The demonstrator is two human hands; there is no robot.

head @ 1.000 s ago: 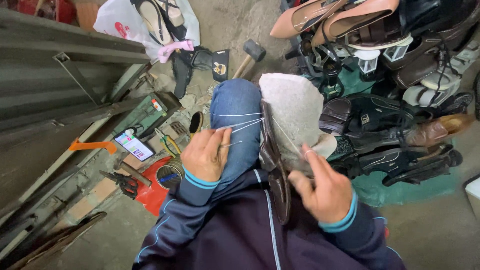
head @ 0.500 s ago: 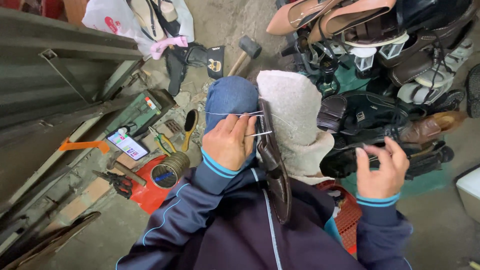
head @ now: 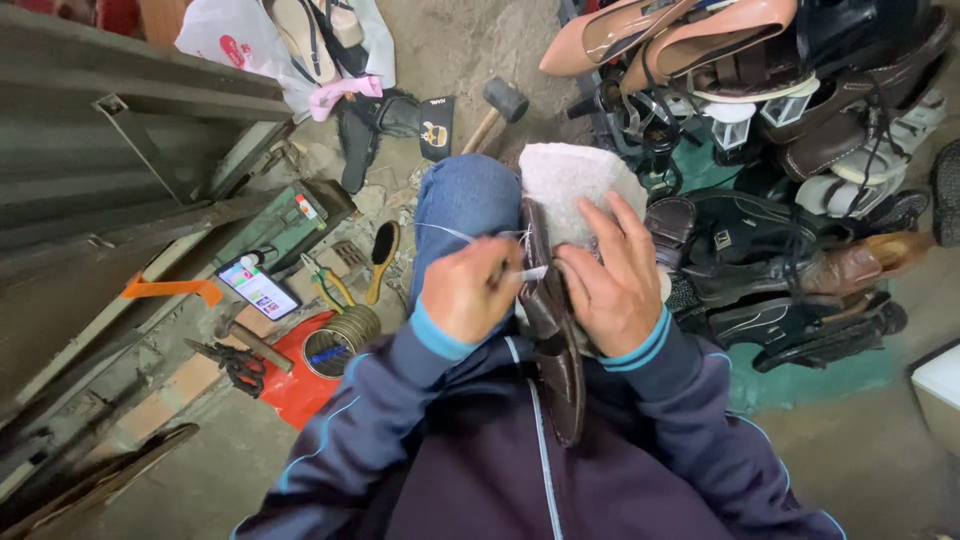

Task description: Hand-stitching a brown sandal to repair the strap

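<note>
Shoe (head: 555, 340), brown leather, lies sole-edge up across the lap, wedged between the knees beside a grey fuzzy pad (head: 575, 190); left hand (head: 470, 290) is closed, pinching a needle or awl at the seam, with white thread (head: 450, 232) running off over the jeans knee; right hand (head: 610, 275) has come back from out at the side half a second ago and now lies on the shoe, fingers curled round its upper, steadying it; judgement: one stitch pull looks finished, both hands set for the next pass at the seam. Counts: one shoe in hand; one thread strand visible; one hammer (head: 497, 108) on the floor ahead; one brush (head: 381, 258); one phone (head: 258, 288), screen lit; one wire coil (head: 343, 338) on a red lid; one pair of pliers (head: 325, 285); one pair of scissors (head: 232, 362); heap of shoes (head: 800, 150) at right, too tangled to count.
</note>
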